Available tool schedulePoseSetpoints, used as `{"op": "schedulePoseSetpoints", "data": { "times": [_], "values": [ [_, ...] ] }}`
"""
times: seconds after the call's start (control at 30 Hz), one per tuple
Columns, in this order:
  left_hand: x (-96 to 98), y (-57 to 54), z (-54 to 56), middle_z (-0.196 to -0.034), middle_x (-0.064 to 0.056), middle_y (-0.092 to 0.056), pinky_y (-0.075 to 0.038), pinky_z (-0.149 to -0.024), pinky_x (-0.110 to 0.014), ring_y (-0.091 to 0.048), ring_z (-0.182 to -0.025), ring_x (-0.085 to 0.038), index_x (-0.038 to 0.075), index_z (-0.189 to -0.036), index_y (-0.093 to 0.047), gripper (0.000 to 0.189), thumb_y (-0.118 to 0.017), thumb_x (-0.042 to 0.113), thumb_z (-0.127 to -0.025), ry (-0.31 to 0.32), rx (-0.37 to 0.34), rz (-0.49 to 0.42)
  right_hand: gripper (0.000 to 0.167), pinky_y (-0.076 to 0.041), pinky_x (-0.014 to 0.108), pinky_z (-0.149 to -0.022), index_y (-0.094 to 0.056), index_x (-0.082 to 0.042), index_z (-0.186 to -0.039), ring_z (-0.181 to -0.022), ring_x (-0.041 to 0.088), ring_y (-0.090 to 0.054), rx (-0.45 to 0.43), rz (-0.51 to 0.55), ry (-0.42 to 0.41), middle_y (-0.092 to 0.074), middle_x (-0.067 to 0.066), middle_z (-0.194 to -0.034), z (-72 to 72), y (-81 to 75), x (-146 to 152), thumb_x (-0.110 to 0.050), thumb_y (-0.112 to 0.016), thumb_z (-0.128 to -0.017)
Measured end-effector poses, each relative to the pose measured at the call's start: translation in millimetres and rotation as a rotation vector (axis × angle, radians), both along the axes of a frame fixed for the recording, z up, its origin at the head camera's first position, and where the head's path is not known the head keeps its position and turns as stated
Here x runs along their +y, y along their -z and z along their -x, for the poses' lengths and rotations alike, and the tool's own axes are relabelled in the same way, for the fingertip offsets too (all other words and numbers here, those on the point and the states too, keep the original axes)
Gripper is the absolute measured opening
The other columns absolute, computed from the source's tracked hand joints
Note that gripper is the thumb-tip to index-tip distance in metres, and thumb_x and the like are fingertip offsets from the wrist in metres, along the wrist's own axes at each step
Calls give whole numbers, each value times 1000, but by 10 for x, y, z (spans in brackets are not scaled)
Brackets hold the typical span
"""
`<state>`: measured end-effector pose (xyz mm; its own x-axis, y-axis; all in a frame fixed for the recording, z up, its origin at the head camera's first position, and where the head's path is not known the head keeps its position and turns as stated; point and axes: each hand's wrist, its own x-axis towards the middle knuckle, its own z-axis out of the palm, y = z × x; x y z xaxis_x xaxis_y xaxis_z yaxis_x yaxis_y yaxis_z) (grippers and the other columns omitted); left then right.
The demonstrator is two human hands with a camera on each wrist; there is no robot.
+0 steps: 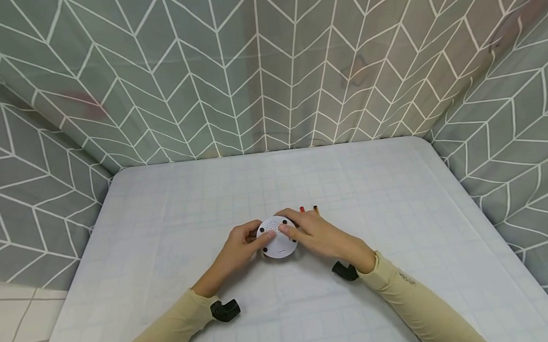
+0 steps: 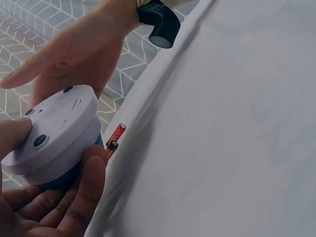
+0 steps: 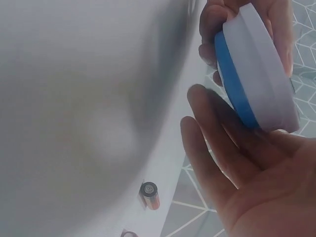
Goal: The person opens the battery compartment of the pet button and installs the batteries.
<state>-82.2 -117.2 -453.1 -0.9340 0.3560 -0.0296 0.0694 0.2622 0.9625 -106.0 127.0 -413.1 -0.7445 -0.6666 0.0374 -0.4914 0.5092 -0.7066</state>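
A round white device with a blue band (image 3: 236, 81) is tipped so its underside (image 1: 277, 250) faces up, showing small black feet, a cluster of holes and a short slot. My left hand (image 1: 240, 246) grips its left side, thumb on the underside and fingers curled beneath, as the left wrist view shows. On the opposite side is my right hand (image 1: 324, 233). Its thumb reaches over the underside, lifted off it in the left wrist view (image 2: 79, 54). In the right wrist view, the right fingers (image 3: 207, 133) extend fairly straight beside the blue band.
Beyond the right hand lie a red battery (image 1: 302, 209) and a dark-ended battery (image 1: 316, 209) on the white-covered table (image 1: 210, 194). Grey patterned curtains (image 1: 269, 69) hang behind and at both sides. Each wrist carries a black camera mount (image 1: 225, 311).
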Motion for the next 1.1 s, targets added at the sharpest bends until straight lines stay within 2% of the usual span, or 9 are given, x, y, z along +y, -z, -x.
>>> {"op": "schedulePoseSetpoints", "data": {
  "times": [0.17,0.3,0.47,0.6,0.73,0.9,1.1],
  "values": [
    [-7,-3,-1,-103,-10,-78,-56,-71,-20,-71,-84,-10,2,-120,-71,31,-70,28,-104,-7,-45,-8,54,-35,51,-108,-50,-22,-154,-132,9,-58,1,-13,46,-60,-11,-149,-43,-5,-6,-53,-49,-110],
    [-6,1,-9,-93,-7,-78,-53,-67,-21,-70,-75,-12,2,-117,-71,31,-69,31,-105,0,-92,-33,64,-37,54,-112,-46,-24,-157,-137,12,-56,28,-19,68,-56,-7,-156,-61,4,-14,-57,-59,-105],
    [-10,35,-10,-85,-10,-78,-60,-67,-25,-74,-67,-21,-2,-117,-69,34,-66,30,-106,20,-153,-119,70,-41,50,-104,-47,-18,-156,-133,11,-59,100,-24,54,-57,-5,-155,-68,9,-31,-49,-72,-99],
    [-10,73,1,-84,-10,-78,-61,-67,-26,-74,-66,-22,-4,-116,-68,37,-68,31,-105,7,-186,-174,73,-47,47,-107,-48,-13,-155,-136,13,-58,132,-21,38,-57,-2,-154,-79,0,-47,-42,-78,-96],
    [-4,90,7,-85,-10,-78,-61,-67,-26,-73,-65,-21,-4,-115,-68,38,-69,33,-104,-6,-207,-186,76,-48,45,-114,-49,-11,-154,-139,17,-56,172,-23,25,-58,0,-152,-86,-1,-58,-42,-82,-93],
    [-7,77,-4,-84,-10,-79,-59,-67,-24,-74,-66,-21,-1,-118,-70,40,-69,36,-104,-31,-201,-174,77,-49,42,-115,-51,-10,-151,-138,19,-55,308,-24,18,-59,5,-149,-89,18,-75,-42,-85,-91],
    [0,55,-13,-85,-10,-79,-60,-69,-25,-74,-66,-22,-1,-119,-70,41,-69,38,-104,-49,-201,-178,73,-53,38,-110,-58,-7,-144,-135,21,-57,514,37,-19,-61,7,-146,-80,37,-91,-37,-90,-86]
  ]
}}
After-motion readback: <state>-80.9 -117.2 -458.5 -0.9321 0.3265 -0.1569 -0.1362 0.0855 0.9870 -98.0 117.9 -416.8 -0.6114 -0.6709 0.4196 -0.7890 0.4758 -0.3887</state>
